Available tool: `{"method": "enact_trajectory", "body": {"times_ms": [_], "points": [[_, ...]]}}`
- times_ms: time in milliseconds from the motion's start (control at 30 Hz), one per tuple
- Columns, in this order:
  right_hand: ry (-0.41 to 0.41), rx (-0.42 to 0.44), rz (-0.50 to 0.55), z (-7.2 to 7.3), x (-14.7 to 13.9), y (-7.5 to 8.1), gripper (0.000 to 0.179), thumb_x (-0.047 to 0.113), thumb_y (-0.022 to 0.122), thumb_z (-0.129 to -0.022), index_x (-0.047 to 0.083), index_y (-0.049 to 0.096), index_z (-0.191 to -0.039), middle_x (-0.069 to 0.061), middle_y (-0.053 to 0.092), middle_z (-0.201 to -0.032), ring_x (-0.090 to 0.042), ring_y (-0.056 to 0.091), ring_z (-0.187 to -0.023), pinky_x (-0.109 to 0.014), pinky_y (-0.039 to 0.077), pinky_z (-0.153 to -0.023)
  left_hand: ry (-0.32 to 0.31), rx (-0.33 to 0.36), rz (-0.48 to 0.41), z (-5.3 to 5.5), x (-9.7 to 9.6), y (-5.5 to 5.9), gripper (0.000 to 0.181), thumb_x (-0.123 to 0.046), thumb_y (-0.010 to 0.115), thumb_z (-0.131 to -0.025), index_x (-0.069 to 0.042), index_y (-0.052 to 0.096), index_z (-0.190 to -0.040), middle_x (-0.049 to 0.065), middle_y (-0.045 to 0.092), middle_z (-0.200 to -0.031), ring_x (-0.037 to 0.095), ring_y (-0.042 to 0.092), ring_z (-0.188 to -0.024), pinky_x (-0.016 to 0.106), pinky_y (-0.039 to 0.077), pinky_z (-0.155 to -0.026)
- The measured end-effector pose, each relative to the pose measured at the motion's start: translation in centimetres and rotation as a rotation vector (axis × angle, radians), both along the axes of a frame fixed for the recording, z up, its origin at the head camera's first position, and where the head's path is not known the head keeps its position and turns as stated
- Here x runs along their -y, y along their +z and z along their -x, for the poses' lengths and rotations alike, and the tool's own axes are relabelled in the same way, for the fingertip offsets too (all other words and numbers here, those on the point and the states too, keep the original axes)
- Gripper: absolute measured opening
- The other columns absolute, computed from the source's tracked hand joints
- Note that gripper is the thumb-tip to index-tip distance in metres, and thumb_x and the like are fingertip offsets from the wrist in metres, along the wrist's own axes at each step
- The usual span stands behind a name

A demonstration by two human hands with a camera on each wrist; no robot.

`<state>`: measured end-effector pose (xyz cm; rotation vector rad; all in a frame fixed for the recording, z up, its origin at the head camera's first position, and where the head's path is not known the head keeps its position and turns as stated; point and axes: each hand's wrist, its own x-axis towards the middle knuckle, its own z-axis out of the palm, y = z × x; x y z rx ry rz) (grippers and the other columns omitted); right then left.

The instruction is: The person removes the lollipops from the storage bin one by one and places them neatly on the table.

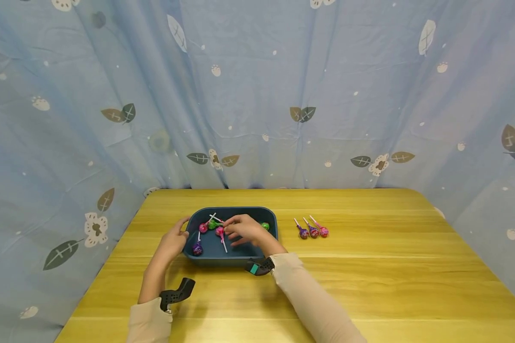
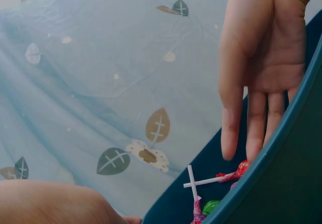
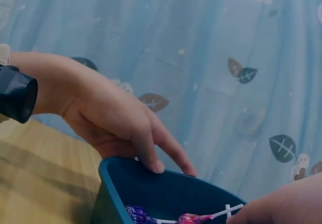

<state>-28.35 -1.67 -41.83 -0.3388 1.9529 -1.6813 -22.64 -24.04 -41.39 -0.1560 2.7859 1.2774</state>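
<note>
A dark blue plastic bin (image 1: 229,261) holds several wrapped lollipops. My left hand (image 1: 171,244) grips its left rim, the thumb over the inner side, as the right wrist view shows. Inside the bin, my right hand (image 1: 248,230) reaches down with fingers loosely extended and the thumb apart from them. Its fingertips are close to a red-pink lollipop (image 2: 243,168). Around the hand lie a pink lollipop (image 1: 220,231), a green one (image 1: 213,225) and a red one (image 1: 203,227). A purple lollipop (image 1: 197,249) is near the front left corner, another green one (image 1: 264,226) at the right end.
Three lollipops lie in a row on the wooden table (image 1: 369,286), right of the bin: a purple one (image 1: 303,233), a second purple one (image 1: 314,232) and a pink one (image 1: 324,231), sticks pointing away. A blue patterned curtain (image 1: 257,95) hangs behind the table.
</note>
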Motion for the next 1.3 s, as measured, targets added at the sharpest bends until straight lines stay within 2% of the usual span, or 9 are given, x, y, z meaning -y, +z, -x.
{"method": "enact_trajectory", "body": {"times_ms": [200, 333, 533, 767, 967, 1033, 1167, 1300], "points": [[-0.016, 0.021, -0.040, 0.1, 0.9, -0.3, 0.031, 0.009, 0.056, -0.096, -0.006, 0.059, -0.124, -0.022, 0.062, -0.110, -0.039, 0.060, -0.101, -0.047, 0.053, -0.077, -0.004, -0.005, 0.005, 0.0, 0.0, 0.0, 0.050, -0.007, 0.037, -0.101, 0.000, 0.028, -0.150, 0.028, 0.055, -0.114, 0.023, 0.051, -0.069, 0.034, 0.039, -0.059], [-0.026, 0.047, -0.048, 0.4, 1.2, -0.8, 0.033, 0.008, 0.057, -0.095, -0.006, 0.058, -0.125, -0.023, 0.060, -0.109, -0.038, 0.060, -0.100, -0.046, 0.054, -0.076, -0.005, -0.004, 0.004, 0.0, -0.1, -0.1, 0.050, -0.006, 0.037, -0.101, 0.000, 0.028, -0.150, 0.028, 0.054, -0.115, 0.023, 0.051, -0.067, 0.034, 0.039, -0.059], [-0.031, 0.076, -0.047, 0.7, 1.6, -1.3, 0.037, 0.007, 0.057, -0.095, -0.005, 0.055, -0.130, -0.023, 0.060, -0.107, -0.035, 0.061, -0.098, -0.043, 0.055, -0.073, 0.003, 0.003, 0.001, 0.0, -0.1, -0.2, 0.050, -0.006, 0.036, -0.101, -0.001, 0.027, -0.150, 0.030, 0.053, -0.120, 0.026, 0.054, -0.076, 0.034, 0.040, -0.060], [-0.032, 0.058, -0.084, 0.9, 2.1, -1.3, 0.040, 0.009, 0.058, -0.095, -0.001, 0.054, -0.134, -0.022, 0.060, -0.104, -0.031, 0.060, -0.092, -0.041, 0.056, -0.069, 0.003, 0.002, 0.008, -0.1, -0.1, 0.0, 0.049, -0.006, 0.036, -0.102, -0.001, 0.027, -0.150, 0.033, 0.051, -0.125, 0.032, 0.055, -0.091, 0.037, 0.042, -0.067], [-0.048, 0.030, -0.130, 1.1, 2.8, -1.5, 0.033, 0.006, 0.059, -0.095, -0.001, 0.060, -0.126, -0.016, 0.060, -0.100, -0.032, 0.060, -0.094, -0.042, 0.056, -0.069, 0.001, -0.001, 0.013, -0.1, 0.0, 0.0, 0.049, -0.006, 0.036, -0.102, 0.000, 0.027, -0.150, 0.034, 0.051, -0.126, 0.033, 0.054, -0.092, 0.038, 0.042, -0.068], [-0.058, 0.011, -0.135, 1.0, 3.0, -1.6, 0.030, 0.000, 0.060, -0.091, -0.002, 0.062, -0.121, -0.013, 0.060, -0.096, -0.031, 0.061, -0.090, -0.042, 0.056, -0.067, -0.002, -0.003, 0.010, -0.1, -0.1, 0.0, 0.049, -0.006, 0.036, -0.102, 0.000, 0.027, -0.150, 0.034, 0.051, -0.126, 0.033, 0.055, -0.092, 0.038, 0.042, -0.068], [-0.080, -0.045, -0.164, 1.0, 3.3, -1.9, 0.028, -0.012, 0.064, -0.082, -0.004, 0.063, -0.109, -0.012, 0.057, -0.085, -0.027, 0.062, -0.072, -0.040, 0.056, -0.061, 0.001, -0.001, 0.002, 0.0, -0.1, 0.0, 0.049, -0.006, 0.036, -0.102, 0.000, 0.027, -0.150, 0.034, 0.049, -0.129, 0.034, 0.055, -0.095, 0.039, 0.043, -0.071], [-0.096, -0.070, -0.185, 1.0, 3.4, -2.0, 0.035, -0.017, 0.064, -0.077, -0.003, 0.064, -0.109, -0.012, 0.056, -0.092, -0.023, 0.059, -0.059, -0.036, 0.055, -0.056, 0.001, -0.005, 0.004, -0.1, -0.1, 0.2, 0.049, -0.006, 0.037, -0.102, 0.000, 0.028, -0.150, 0.033, 0.048, -0.130, 0.035, 0.054, -0.097, 0.040, 0.043, -0.073]]}}
